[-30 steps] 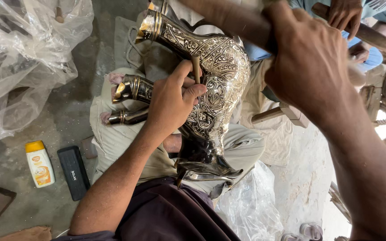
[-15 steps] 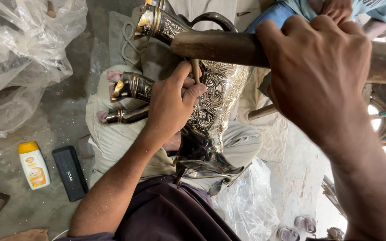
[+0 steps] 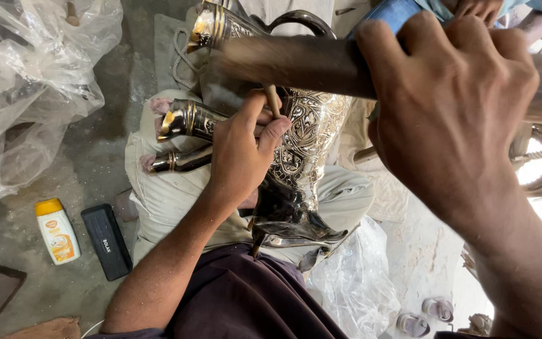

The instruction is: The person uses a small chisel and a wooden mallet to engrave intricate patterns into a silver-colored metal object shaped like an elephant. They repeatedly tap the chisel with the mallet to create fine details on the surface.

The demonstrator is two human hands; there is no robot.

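While the left hand [image 3: 241, 157] pinches a slim brown metal punch [image 3: 273, 100] against the silver engraved long-necked metal jug [image 3: 302, 157] lying mid-frame across the lap, the right hand [image 3: 453, 107], fingers wrapped tight round a thick dark wooden mallet handle [image 3: 290, 63], fills the upper right. Good work here probably means keeping the punch steady on the pattern, the left fingertips low and clear of its head, and each blow short and square.

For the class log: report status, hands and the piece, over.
Left hand pinches a thin chisel on the engraved metal jug. Right hand closed round a wooden mallet above it. Nothing between.
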